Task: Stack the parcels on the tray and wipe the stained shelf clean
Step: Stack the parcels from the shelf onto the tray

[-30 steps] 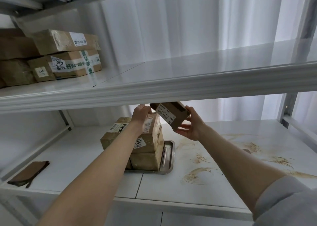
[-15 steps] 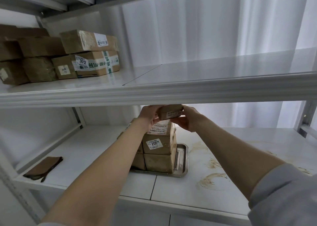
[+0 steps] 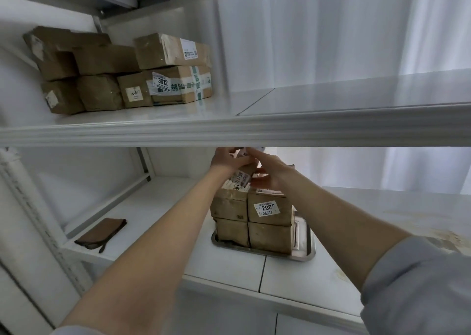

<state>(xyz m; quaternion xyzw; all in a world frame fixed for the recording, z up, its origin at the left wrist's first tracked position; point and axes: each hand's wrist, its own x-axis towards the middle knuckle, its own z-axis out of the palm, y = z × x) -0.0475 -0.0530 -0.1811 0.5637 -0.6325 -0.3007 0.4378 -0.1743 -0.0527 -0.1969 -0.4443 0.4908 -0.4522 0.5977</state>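
Several brown parcels (image 3: 270, 216) stand stacked two high on a metal tray (image 3: 307, 250) on the lower shelf. Both hands are on a small labelled parcel (image 3: 242, 175) just above the stack, right under the upper shelf's edge. My left hand (image 3: 225, 160) grips it from the left and my right hand (image 3: 271, 173) holds it from the right. The parcel is tilted and mostly hidden by the fingers. Brown stains (image 3: 438, 235) mark the lower shelf at the right. A brown cloth (image 3: 102, 232) lies at the lower shelf's left end.
The upper shelf (image 3: 254, 131) juts out just above my hands. More brown parcels (image 3: 122, 75) are piled at its left end. A white curtain (image 3: 331, 29) hangs behind the rack.
The view has shifted and moved closer. The small parcel came down from between my hands onto the top of the stack, and my hands closed in around it.
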